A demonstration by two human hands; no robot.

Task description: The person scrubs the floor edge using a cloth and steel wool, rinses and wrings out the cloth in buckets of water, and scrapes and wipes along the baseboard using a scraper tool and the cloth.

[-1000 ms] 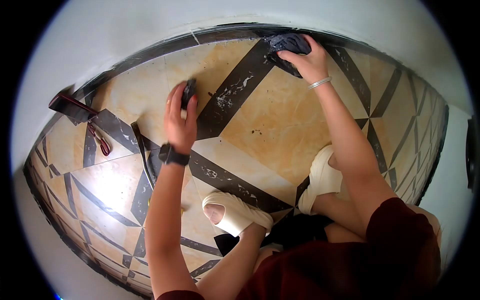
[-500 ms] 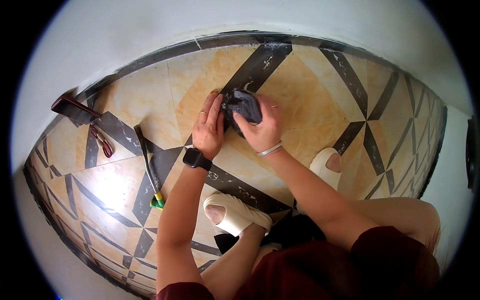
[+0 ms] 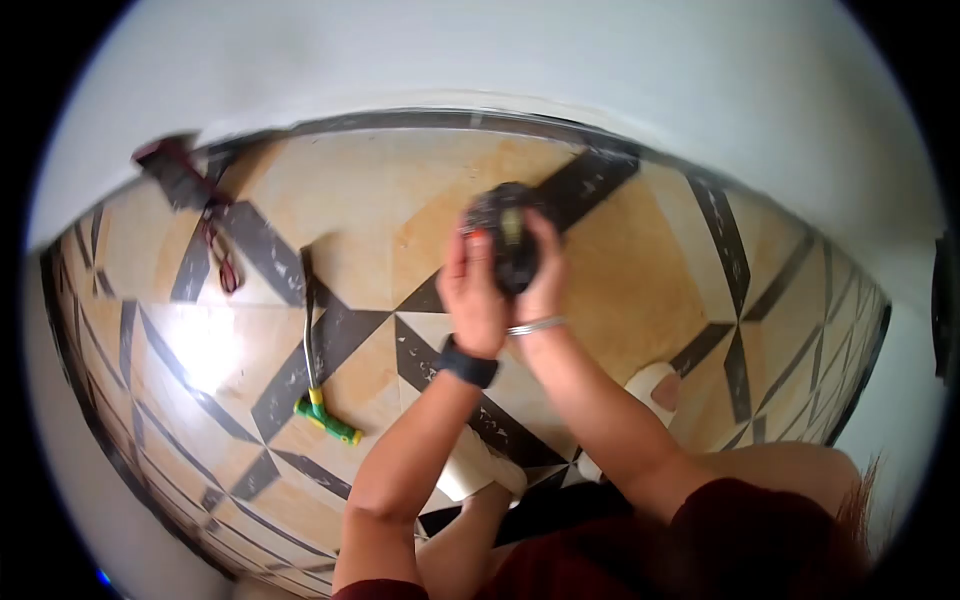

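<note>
Both hands have come together around the dark crumpled bundle (image 3: pixel 512 235) since the earlier frame, where it sat on the floor under the right hand with the left hand laid flat at its edge. Now the bundle is just off the middle of the view, toward one o'clock, dark with a yellowish patch on its upper face; whether it touches the floor (image 3: pixel 620 270) I cannot tell.

The left hand (image 3: pixel 475 285) is partly closed, its fingers pressed to the bundle's seven-to-nine o'clock side. The right hand (image 3: pixel 543 262) is also partly closed, curved round the three-to-five o'clock side. Blur hides the exact grip of each. A dark watch (image 3: pixel 470 363) is on the left wrist, a silver bangle (image 3: pixel 536 326) on the right, and the two wrists are close together.

Toward eight o'clock lies a tool with a green and yellow handle (image 3: pixel 328 420); its metal shaft (image 3: pixel 309 345) points to twelve and ends in a dark tip. At ten o'clock is a blurred dark red, flat object (image 3: pixel 182 176), with a reddish cord (image 3: pixel 222 262) beside it. Pale slippers (image 3: pixel 655 388) show at four and six o'clock, and a pale wall (image 3: pixel 500 60) rises at twelve.
</note>
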